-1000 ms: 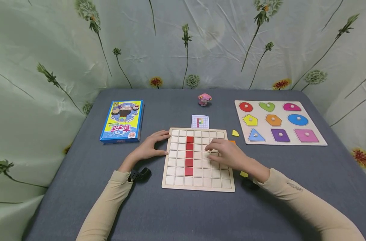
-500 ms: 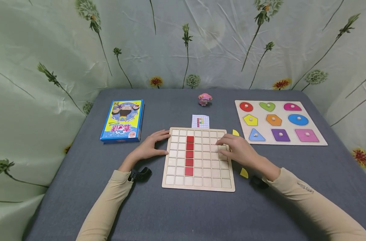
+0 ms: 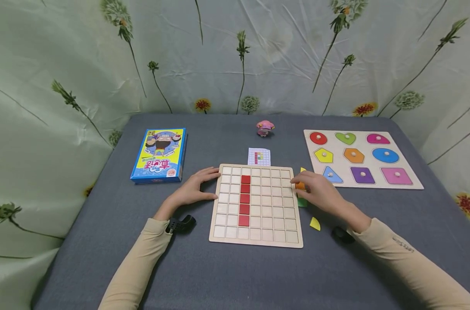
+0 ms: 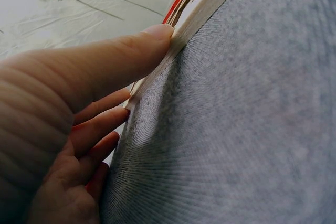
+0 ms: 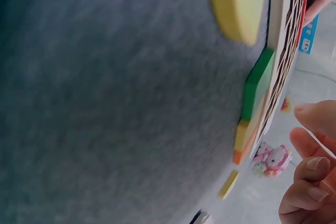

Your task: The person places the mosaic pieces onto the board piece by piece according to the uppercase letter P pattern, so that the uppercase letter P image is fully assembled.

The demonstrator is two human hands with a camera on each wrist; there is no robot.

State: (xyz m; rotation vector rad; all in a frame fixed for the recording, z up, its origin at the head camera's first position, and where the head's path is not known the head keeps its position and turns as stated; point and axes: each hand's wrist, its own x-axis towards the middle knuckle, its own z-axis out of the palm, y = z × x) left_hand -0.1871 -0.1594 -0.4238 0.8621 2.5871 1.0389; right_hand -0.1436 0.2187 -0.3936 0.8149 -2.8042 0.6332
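In the head view, a wooden grid board (image 3: 256,244) lies in front of me with a column of several red squares (image 3: 244,199) in it. My left hand (image 3: 192,189) rests its thumb and fingertips against the board's left edge, and the left wrist view shows the thumb (image 4: 152,35) touching that edge. By the right edge, my right hand (image 3: 322,194) is over an orange piece (image 3: 300,186) and a green piece (image 3: 302,202), partly covering them. Nothing shows between its fingers in the right wrist view. A yellow quarter-round piece (image 3: 315,223) lies nearer me.
A small printed grid card (image 3: 259,156) touches the board's far side. Behind it stands a pink figurine (image 3: 264,128). At left lies a blue and yellow box (image 3: 159,155); at right, a knobbed shape puzzle (image 3: 378,183). Another yellow piece (image 3: 302,169) shows beyond my right hand.
My right hand has moved right, from above the grid squares to beyond the board's right edge, uncovering part of the green and orange pieces. The left hand has stayed put.
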